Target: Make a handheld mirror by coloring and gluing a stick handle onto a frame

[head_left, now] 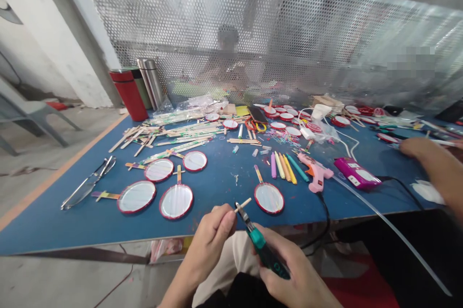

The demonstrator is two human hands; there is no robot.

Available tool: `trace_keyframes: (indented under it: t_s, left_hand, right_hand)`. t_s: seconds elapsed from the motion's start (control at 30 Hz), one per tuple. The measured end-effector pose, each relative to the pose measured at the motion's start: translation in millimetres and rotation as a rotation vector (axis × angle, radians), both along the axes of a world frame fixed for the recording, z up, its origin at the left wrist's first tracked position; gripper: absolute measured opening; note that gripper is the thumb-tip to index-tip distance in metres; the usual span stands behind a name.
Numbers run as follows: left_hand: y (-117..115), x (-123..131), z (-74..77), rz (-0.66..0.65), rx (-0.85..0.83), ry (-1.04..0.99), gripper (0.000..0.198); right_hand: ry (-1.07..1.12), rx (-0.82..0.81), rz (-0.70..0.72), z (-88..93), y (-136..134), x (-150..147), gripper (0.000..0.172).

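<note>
At the table's front edge, my left hand (215, 233) pinches a short wooden stick (246, 203) between thumb and fingers. My right hand (289, 269) is wrapped round green-and-black pliers (265, 250), whose metal jaws are at the stick beside my left fingertips. Just beyond my right hand lies a round red-rimmed disc (269, 197) with a coloured stick handle. Several similar discs, such as one at the left (176, 201), lie on the blue table (217, 178). Whether the jaws touch the stick is too small to tell.
A pink glue gun (316, 173), markers (285, 167) and a purple power strip (356, 173) lie right of centre. Glasses (87, 185) and a red bottle (129, 95) are at the left. Wooden sticks (191, 129) lie behind. Another person's arm (434, 166) reaches in from the right.
</note>
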State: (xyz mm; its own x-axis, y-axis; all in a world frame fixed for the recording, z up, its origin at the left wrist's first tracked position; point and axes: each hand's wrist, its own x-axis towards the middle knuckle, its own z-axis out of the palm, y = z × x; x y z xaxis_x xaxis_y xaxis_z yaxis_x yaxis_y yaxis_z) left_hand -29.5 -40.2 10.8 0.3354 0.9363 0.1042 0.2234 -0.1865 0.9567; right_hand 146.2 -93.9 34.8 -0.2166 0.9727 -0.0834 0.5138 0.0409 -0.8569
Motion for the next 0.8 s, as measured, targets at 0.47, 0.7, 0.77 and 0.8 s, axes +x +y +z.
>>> trace_keyframes:
  t_s: [0.47,0.7,0.77,0.8]
  left_hand:
    - [0.6,-6.0,0.6,-0.019,-0.072,-0.019,0.042]
    - [2.1,-7.2,-5.2,0.015,-0.108,0.097,0.04]
    - [2.2,-6.3,-6.2,0.022,-0.12,0.113,0.04]
    - [2.3,-5.7,-6.5,0.03,-0.124,0.12,0.04]
  right_hand:
    - [0.21,-0.322,0.116,5.8,18.1,-6.7,0.016]
    - [0.32,-0.539,0.121,2.3,26.9,-1.1,0.019]
    - [0.352,-0.563,0.118,2.9,28.5,-0.2,0.018]
    - [0.363,-0.568,0.121,2.7,29.0,0.4,0.019]
